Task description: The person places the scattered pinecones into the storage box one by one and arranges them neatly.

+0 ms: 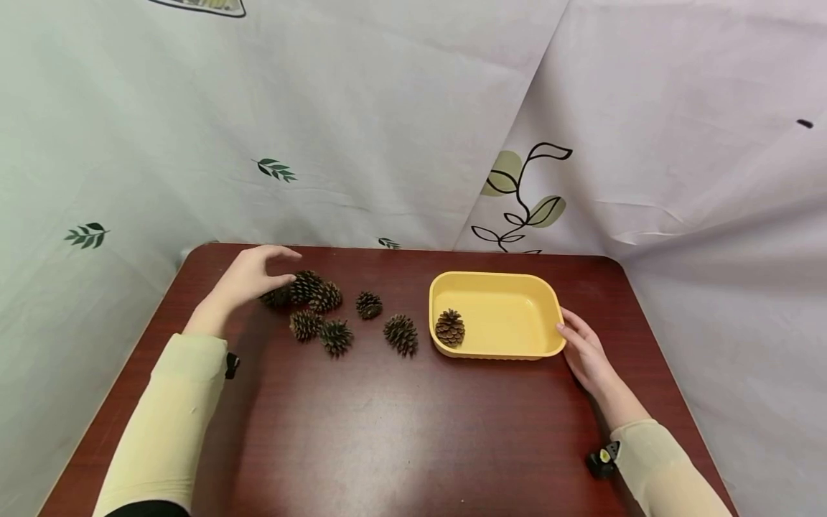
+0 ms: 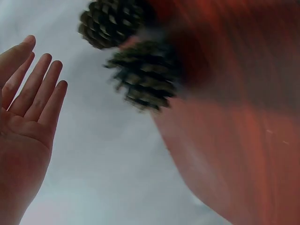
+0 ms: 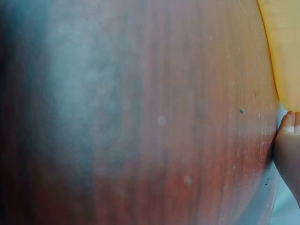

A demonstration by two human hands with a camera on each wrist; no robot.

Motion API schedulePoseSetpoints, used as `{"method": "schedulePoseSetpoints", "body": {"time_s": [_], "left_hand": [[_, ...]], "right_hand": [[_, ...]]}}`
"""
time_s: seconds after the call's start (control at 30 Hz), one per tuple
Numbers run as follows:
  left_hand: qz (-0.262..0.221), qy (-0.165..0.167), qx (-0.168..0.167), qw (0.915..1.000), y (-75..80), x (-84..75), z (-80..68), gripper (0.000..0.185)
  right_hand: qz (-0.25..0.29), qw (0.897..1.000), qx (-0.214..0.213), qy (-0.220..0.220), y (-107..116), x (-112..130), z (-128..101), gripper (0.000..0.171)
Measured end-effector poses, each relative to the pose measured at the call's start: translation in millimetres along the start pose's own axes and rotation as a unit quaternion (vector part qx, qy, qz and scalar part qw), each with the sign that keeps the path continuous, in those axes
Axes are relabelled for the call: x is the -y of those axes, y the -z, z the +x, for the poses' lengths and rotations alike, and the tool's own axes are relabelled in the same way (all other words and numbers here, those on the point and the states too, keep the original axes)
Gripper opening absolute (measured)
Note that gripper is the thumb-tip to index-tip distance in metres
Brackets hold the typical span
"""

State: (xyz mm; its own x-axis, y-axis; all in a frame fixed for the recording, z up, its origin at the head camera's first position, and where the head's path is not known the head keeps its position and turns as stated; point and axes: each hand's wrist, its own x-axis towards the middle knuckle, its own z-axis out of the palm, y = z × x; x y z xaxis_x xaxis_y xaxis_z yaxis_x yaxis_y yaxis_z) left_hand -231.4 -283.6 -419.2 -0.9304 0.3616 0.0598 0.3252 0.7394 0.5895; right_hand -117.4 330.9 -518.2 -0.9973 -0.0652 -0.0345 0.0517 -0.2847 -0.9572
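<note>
I count one pine cone (image 1: pixel 449 327) in the yellow tray (image 1: pixel 497 346); seven wait on the bench (image 1: pixel 400 431). My left hand (image 1: pixel 248 278) hovers there, fingers apart; my right hand (image 1: pixel 584 352) rests flat against the tray.

Dark red table (image 1: pixel 388 445), leaf-printed white cloth (image 1: pixel 388 108) behind.

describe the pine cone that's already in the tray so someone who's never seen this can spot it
On the dark red table, find the yellow tray beside the right hand. The pine cone sits in its near-left corner. It is the only cone inside the tray; every other cone lies on bare wood to the left, toward the left hand.
</note>
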Motion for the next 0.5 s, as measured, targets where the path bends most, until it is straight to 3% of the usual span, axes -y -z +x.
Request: {"method": "schedulePoseSetpoints", "body": {"time_s": [0.27, 0.5], "left_hand": [[-0.017, 0.046, -0.017, 0.9986, -0.9, 26.8, -13.2, 0.042], [-0.053, 0.079, -0.053, 0.994, -2.2, 44.0, -24.3, 0.044]], "right_hand": [[0.009, 1.0, -0.005, -0.003, -1.7, -0.3, 0.7, 0.036], [0.007, 1.0, -0.001, -0.002, 0.4, 0.6, 0.6, 0.036]]}}
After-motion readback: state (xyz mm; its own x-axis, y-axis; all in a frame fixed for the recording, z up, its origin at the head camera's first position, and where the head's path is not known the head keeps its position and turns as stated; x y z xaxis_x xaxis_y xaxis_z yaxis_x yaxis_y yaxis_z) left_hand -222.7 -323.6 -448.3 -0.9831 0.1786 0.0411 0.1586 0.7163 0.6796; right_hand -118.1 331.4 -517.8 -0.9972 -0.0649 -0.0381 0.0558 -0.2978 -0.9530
